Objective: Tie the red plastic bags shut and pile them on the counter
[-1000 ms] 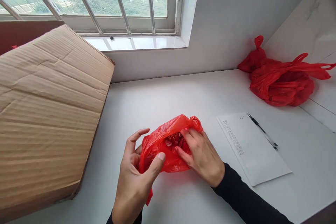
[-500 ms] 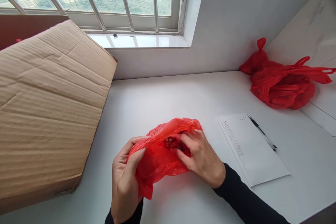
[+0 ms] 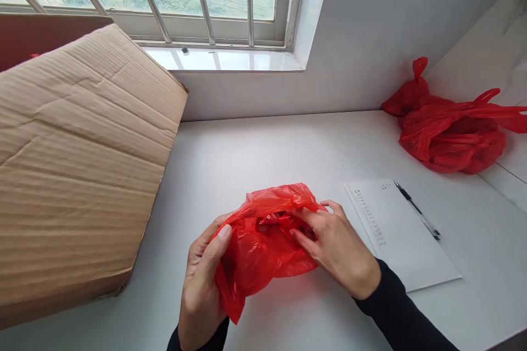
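A crumpled red plastic bag (image 3: 267, 269) is held above the white table with its mouth turned toward me. My left hand (image 3: 203, 279) grips the bag's left rim, thumb on the near side and fingers behind. At the right of the mouth, my right hand (image 3: 337, 247) reaches in, thumb and index finger apart and the little finger raised. Some of its fingertips are hidden by the bag's folds. Inside the bag lies a small red item with pale markings (image 3: 269, 220), close to the right fingertips; its kind cannot be made out.
A large cardboard box (image 3: 82, 175) stands at left. To the right lie a white pad (image 3: 407, 241) with small writing and a black-and-clear pen (image 3: 416, 209). More red plastic bags (image 3: 457, 131) sit in the back right corner, below the wall. A barred window (image 3: 185, 0) is behind.
My right hand has shifted right, its fingers drawn partly back from the bag's middle. The bag and left hand have moved slightly right; the item inside shows redder. The whole view has shifted a little.
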Tool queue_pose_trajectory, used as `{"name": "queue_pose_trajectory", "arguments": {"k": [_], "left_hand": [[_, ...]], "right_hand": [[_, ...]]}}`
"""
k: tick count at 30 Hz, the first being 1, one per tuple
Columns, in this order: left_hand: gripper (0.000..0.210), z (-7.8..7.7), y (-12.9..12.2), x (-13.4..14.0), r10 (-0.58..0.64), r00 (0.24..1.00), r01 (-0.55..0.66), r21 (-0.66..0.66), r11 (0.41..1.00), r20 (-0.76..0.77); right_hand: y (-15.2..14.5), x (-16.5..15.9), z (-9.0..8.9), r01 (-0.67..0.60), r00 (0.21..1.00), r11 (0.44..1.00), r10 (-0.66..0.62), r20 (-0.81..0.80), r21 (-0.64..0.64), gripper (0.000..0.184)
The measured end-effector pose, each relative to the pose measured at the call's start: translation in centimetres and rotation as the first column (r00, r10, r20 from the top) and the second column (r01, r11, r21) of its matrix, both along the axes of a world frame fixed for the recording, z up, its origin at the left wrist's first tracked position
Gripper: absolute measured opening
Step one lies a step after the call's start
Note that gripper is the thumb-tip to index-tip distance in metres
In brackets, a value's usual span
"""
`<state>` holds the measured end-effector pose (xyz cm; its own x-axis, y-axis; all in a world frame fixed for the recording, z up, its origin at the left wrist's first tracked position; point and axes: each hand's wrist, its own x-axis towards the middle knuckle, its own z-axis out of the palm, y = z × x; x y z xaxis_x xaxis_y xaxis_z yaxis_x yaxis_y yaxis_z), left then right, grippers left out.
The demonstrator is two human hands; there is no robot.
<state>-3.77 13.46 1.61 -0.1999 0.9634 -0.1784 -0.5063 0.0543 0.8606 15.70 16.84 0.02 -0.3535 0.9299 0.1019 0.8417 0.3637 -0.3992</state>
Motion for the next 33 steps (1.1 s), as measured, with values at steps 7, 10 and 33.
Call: {"name": "queue_pose_trajectory", "arguments": {"k": [7,10,33], "left_hand": [[0.030,-0.5,0.2,0.4,-0.045,0.999,0.045,0.017,0.999,-0.017],[0.031,0.1,0.2,0.5,-0.038,0.999,0.038,0.020,0.999,-0.015],[0.030,1.6,-0.3,1.7,0.021,0.993,-0.012,-0.071,0.997,0.116]], "right_hand": [[0.1,0.2,0.0,0.009,1.000,0.999,-0.008,0.029,-0.036,0.020],[0.2,0.3,0.3,0.032,0.999,0.999,-0.032,-0.012,-0.040,0.013],[1.0,0.1,0.0,0.128,0.980,0.992,-0.129,-0.151,-0.022,0.023]]}}
